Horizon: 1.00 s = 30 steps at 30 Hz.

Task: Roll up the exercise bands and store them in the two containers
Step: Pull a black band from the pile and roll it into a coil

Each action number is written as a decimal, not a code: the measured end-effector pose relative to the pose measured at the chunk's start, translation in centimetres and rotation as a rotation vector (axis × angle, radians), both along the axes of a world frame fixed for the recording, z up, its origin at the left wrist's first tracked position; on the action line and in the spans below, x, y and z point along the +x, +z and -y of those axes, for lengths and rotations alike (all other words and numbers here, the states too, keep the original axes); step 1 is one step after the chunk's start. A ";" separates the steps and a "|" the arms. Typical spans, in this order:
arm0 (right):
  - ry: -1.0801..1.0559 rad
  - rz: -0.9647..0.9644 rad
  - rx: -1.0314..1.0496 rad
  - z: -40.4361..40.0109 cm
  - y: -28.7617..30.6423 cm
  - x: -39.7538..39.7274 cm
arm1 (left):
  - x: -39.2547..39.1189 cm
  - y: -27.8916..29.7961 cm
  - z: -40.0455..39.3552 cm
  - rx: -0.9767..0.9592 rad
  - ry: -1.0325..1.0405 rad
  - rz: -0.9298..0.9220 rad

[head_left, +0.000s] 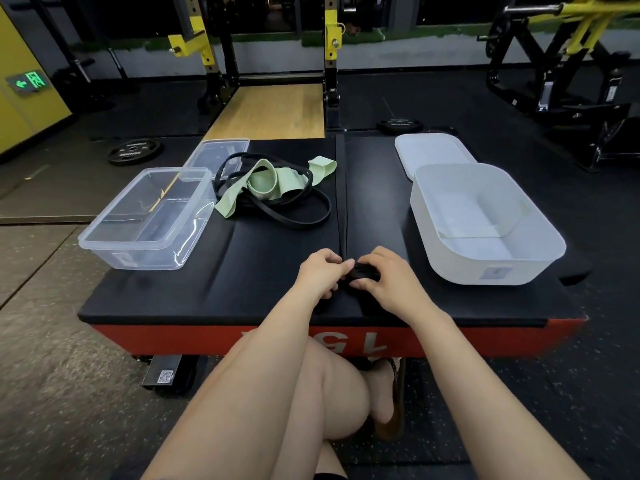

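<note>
Bands: both hands, left [320,271] and right [384,277], grip pinching a black roll [362,271]; clear container [104,233] and white container [540,258] hold nothing, green band [263,183] heaped between.

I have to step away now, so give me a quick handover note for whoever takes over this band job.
Both hands: left hand and right hand grip a part-rolled black band at the bench's near edge.
Things: green band and loose black bands lie tangled mid-bench. Clear container left, white container right, both open and holding no bands.
Done: nothing stored.
Left: finish this roll, roll the rest, store all.
</note>
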State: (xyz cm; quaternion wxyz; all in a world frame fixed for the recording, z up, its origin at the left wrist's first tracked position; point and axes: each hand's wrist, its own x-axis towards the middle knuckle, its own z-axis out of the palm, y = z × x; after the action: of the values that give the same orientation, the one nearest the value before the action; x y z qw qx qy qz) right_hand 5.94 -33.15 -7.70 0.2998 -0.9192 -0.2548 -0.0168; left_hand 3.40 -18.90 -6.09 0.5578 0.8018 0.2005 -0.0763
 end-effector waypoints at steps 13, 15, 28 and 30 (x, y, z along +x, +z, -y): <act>0.091 -0.109 -0.056 0.7 0.9 1.2 | 0.7 -0.3 0.2 -0.047 0.052 -0.029; 0.024 -0.112 -0.056 0.4 0.5 0.7 | 0.9 -0.2 0.4 -0.017 0.045 -0.036; -0.358 0.022 0.057 -2.2 -1.2 -2.1 | 1.0 -0.9 0.3 0.070 0.035 -0.010; -0.342 0.020 0.057 -2.0 -1.1 -2.1 | 1.2 -0.9 0.3 0.052 0.044 -0.022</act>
State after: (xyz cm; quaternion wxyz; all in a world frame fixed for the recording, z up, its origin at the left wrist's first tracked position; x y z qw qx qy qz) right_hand 3.82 -31.12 -8.78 0.3160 -0.9400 -0.0972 -0.0839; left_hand 4.55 -19.22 -6.99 0.5360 0.8106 0.2260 -0.0677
